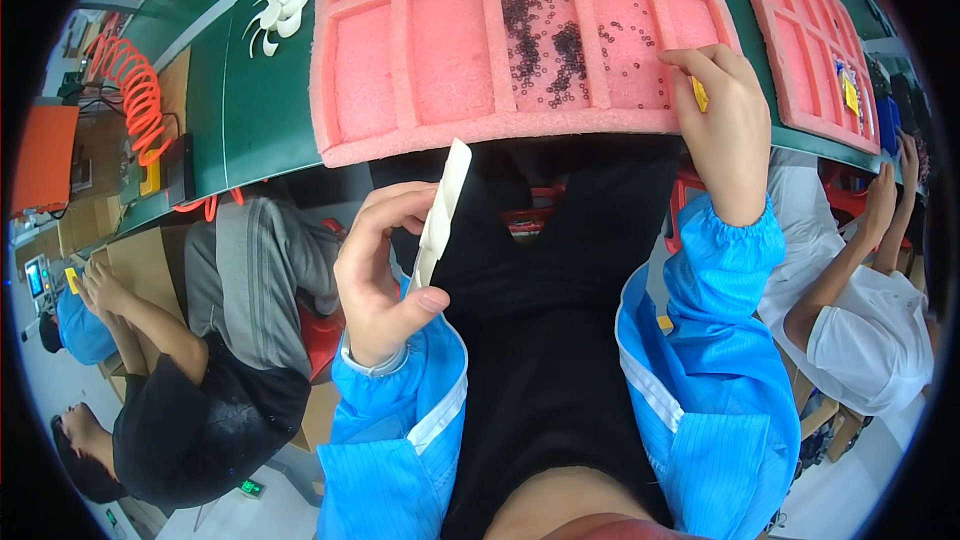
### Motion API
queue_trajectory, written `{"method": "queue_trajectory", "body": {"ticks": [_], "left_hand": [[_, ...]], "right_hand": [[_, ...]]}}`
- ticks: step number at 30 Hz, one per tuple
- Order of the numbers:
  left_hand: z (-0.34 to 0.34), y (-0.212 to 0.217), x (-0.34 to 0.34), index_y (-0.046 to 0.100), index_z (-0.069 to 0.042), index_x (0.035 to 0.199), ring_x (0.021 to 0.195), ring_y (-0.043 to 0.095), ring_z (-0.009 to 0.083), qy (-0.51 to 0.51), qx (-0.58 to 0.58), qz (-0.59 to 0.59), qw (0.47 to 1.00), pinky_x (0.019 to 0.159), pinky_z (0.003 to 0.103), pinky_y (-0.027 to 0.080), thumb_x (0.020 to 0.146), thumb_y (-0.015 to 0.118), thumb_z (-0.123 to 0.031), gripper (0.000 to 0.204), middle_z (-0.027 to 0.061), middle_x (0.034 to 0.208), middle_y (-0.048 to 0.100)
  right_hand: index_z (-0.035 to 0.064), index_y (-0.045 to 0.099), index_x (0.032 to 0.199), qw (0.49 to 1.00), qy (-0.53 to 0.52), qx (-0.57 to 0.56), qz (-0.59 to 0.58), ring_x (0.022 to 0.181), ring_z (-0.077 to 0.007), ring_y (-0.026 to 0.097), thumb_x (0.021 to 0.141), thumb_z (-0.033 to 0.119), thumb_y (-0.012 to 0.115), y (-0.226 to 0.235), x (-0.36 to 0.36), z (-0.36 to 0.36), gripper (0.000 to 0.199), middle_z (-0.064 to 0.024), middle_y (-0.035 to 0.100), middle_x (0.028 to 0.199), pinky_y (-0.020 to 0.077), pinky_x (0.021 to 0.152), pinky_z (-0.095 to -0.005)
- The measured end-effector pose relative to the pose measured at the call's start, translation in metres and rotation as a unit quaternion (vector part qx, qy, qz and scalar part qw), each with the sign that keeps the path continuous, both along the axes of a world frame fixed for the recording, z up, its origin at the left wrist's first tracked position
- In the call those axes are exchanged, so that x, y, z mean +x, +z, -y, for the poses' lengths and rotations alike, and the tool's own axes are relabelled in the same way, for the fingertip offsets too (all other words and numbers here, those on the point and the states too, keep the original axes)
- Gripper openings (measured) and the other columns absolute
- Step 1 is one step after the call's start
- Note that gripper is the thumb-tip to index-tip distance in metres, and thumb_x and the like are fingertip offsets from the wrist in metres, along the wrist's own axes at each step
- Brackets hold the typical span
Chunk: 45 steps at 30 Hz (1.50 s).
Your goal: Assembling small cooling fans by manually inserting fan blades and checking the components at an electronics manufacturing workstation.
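At the tray's near edge, I see the left hand (378, 270) pinching one white fan wheel (447, 202) edge-on; the right hand (730, 120) curls over the right side, one yellow piece (699, 94) at its fingers, its grip unclear to me. I count five front compartments in the pink foam tray (480, 130), two with uncountable black rings (569, 55). One loose fan (290, 10) lies on the green table (225, 125), left; an orange coiled hose (138, 100) hangs beyond.
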State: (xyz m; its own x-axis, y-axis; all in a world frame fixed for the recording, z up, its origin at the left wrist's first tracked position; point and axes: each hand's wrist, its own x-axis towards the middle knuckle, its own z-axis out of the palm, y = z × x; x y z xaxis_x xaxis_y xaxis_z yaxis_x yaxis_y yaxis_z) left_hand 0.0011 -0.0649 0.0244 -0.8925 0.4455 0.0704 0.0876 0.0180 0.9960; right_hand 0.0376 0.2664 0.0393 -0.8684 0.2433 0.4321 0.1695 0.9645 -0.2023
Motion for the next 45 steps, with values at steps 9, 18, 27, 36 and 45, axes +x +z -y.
{"method": "queue_trajectory", "body": {"ticks": [9,18,27,36,45], "left_hand": [[-0.003,0.002,0.003,0.062,0.006,0.124,0.109,0.058,0.0228,0.005,-0.009,0.015,1.0,0.095,0.034,0.043,0.073,0.084,-0.055,0.083,0.017,0.124,0.063],[-0.005,-0.001,0.004,0.062,0.006,0.124,0.108,0.058,0.0227,0.01,-0.009,0.02,1.0,0.096,0.034,0.044,0.073,0.084,-0.054,0.082,0.0168,0.124,0.063],[-0.006,-0.002,0.002,0.062,0.006,0.125,0.107,0.059,0.0229,-0.008,-0.007,0.025,1.0,0.095,0.035,0.044,0.074,0.083,-0.053,0.081,0.017,0.124,0.063],[-0.033,-0.005,0.009,0.044,0.007,0.141,0.124,0.058,0.0295,-0.072,0.166,0.222,0.958,0.109,0.041,0.043,0.078,0.081,-0.041,0.087,0.0226,0.135,0.057],[-0.048,-0.017,0.025,0.038,0.005,0.144,0.133,0.052,0.0327,-0.115,0.265,0.271,0.918,0.112,0.045,0.042,0.071,0.087,-0.031,0.095,0.0248,0.144,0.05]], "right_hand": [[0.0063,0.076,0.095,0.999,0.009,0.004,0.038,0.09,-0.0313,0.064,0.084,0.008,0.072,-0.001,-0.011,-0.004,0.012,-0.0114,0.065,0.087,0.0536,0.079,-0.0417],[0.0034,0.069,0.092,0.995,0.079,0.008,0.053,0.089,-0.0327,0.064,0.086,0.01,0.071,-0.007,-0.019,-0.014,0.009,-0.0126,0.065,0.086,0.053,0.078,-0.0434],[-0.0011,0.065,0.096,0.992,0.092,-0.091,0.007,0.081,-0.0292,0.062,0.091,0.009,0.069,-0.006,-0.02,-0.021,0.012,-0.0144,0.067,0.089,0.05,0.075,-0.0379],[0.0007,0.07,0.095,0.919,0.096,-0.382,-0.026,0.077,-0.0204,0.063,0.088,0.0,0.069,0.004,0.02,0.051,0.007,-0.0103,0.069,0.088,0.0497,0.066,-0.0296],[0.0032,0.073,0.092,0.874,0.126,-0.458,-0.105,0.08,-0.0218,0.063,0.076,-0.003,0.081,-0.02,0.05,0.118,0.019,-0.0076,0.066,0.089,0.0501,0.066,-0.0305]]}}
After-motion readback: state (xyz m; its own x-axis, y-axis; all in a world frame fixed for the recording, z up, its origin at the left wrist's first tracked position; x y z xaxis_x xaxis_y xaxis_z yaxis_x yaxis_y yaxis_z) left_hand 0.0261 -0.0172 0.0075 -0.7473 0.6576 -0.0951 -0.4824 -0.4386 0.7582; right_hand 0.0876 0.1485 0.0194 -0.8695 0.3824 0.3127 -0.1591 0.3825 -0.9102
